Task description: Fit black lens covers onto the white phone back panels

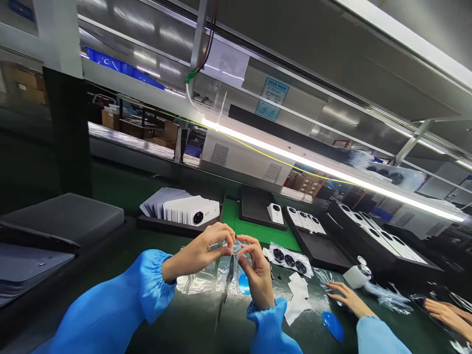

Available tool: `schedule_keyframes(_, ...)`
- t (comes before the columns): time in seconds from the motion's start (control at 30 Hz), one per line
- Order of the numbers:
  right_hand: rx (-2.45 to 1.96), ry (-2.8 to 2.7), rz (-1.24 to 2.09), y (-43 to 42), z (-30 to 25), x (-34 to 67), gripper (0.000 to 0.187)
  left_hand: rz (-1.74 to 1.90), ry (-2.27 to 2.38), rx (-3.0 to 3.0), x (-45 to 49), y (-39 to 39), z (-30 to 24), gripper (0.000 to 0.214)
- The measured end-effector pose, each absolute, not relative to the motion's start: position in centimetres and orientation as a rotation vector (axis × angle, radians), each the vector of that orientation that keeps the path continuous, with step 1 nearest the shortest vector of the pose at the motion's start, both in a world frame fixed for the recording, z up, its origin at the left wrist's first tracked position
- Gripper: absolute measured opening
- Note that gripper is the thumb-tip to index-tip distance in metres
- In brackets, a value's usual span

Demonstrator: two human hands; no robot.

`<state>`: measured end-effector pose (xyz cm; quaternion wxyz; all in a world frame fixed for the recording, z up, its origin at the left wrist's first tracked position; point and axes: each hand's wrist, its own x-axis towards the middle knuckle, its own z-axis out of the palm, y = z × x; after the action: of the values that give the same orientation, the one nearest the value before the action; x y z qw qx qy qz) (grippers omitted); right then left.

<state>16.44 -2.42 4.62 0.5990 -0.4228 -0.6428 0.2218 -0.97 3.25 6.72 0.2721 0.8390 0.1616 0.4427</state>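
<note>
My left hand (206,246) and my right hand (256,270) are close together over the bench, fingertips pinched. Between them is a thin, clear plastic film (230,273), seen nearly edge-on; its exact shape is hard to make out. More clear plastic (195,282) lies on the bench beneath my left hand. Beside my right hand, a round blue piece (244,284) is partly covered by the fingers. To the right lies a clear pack of round black camera-ring parts (289,259). White paper wipes (297,297) rest just below that pack.
White phone back panels (191,209) stand in a black tray at the back left. More black trays (313,243) hold panels at the right. A white dispenser bottle (357,276) and a blue disc (333,325) sit near a co-worker's hand (350,299). Grey panels (33,270) fill a left tray.
</note>
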Motion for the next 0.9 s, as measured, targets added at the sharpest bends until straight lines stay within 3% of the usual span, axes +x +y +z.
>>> schedule_keyframes(0.3, -1.087, -1.194, 0.52, -1.5, 3.5, 16.9, 0.029, 1.152, 0.704, 1.914, -0.8, 5.2, 6.1, 0.023)
schedule_keyframes(0.63, -1.152, -1.367, 0.61, -2.3, 4.9, 17.3, 0.029, 1.086, 0.706, 1.906, -0.2, 4.4, 6.4, 0.025)
schedule_keyframes(0.77, -1.193, -1.491, 0.665, -3.0, 5.7, 17.1, 0.015, 0.973, 0.645, 1.945, 0.1, 3.4, 6.7, 0.022)
schedule_keyframes(0.9, -1.247, -1.296, 0.537, -3.1, 5.0, 17.9, 0.024, 0.7, 0.592, 1.869, -0.8, 4.9, 6.1, 0.031)
